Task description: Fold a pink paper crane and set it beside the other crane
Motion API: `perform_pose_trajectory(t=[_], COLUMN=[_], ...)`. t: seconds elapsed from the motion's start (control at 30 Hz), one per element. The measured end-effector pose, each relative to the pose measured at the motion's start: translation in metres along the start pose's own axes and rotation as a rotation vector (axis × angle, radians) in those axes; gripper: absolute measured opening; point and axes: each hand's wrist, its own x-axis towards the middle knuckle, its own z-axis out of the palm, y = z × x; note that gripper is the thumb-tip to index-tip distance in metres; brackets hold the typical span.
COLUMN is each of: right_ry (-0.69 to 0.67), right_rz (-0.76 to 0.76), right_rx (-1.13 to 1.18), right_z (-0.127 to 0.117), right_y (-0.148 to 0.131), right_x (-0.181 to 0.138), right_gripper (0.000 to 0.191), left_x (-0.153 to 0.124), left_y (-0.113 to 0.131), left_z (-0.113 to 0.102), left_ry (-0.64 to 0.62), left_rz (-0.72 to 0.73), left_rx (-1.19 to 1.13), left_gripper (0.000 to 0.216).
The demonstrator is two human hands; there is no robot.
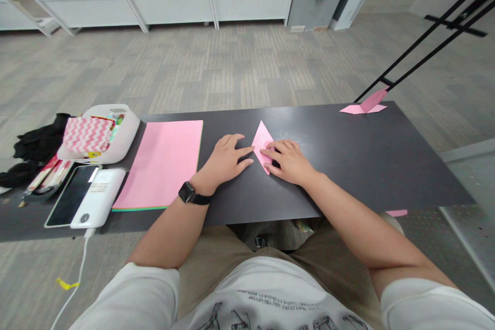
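A small folded piece of pink paper (pixel 261 135), shaped like a narrow kite, lies flat on the dark table between my hands. My right hand (pixel 288 161) rests over its right side, fingers bent loosely and fingertips on the paper; part of the paper is hidden under them. On the other side, my left hand (pixel 229 160) has its fingers spread just above the tabletop. Its index fingertip reaches the paper's left edge, and the thumb points toward the lower part. A black watch (pixel 188 193) is on my left wrist.
Left of my hands lies a stack of pink paper sheets (pixel 166 160). Beyond it are a white basket (pixel 127 136) with packets, a phone (pixel 71 196), a white power bank (pixel 98 198) with cable, and black cloth (pixel 40 139). A folded pink paper shape (pixel 365 107) stands at the far right corner.
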Motion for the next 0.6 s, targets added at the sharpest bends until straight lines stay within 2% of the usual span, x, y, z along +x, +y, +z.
perform_pose_trajectory(t=[0.13, 0.27, 0.47, 0.6], right_ry=[0.000, 0.009, 0.013, 0.019], right_rz=[0.001, -0.001, -0.009, -0.015], right_rx=[0.000, 0.015, 0.004, -0.008], right_z=[0.0006, 0.0007, 0.0018, 0.0029], right_y=[0.0003, 0.0003, 0.0021, 0.0028], right_x=[-0.0001, 0.0002, -0.0002, -0.0005], right_gripper=[0.042, 0.042, 0.042, 0.042], left_x=[-0.0009, 0.0002, 0.0022, 0.0018], left_y=[-0.0004, -0.0005, 0.0032, 0.0068], left_z=[0.0053, 0.0032, 0.0019, 0.0051], left_ry=[-0.034, 0.016, 0.004, 0.016], left_rz=[-0.073, -0.171, -0.094, -0.131], left_rx=[0.038, 0.072, 0.038, 0.045], left_gripper=[0.043, 0.041, 0.041, 0.037])
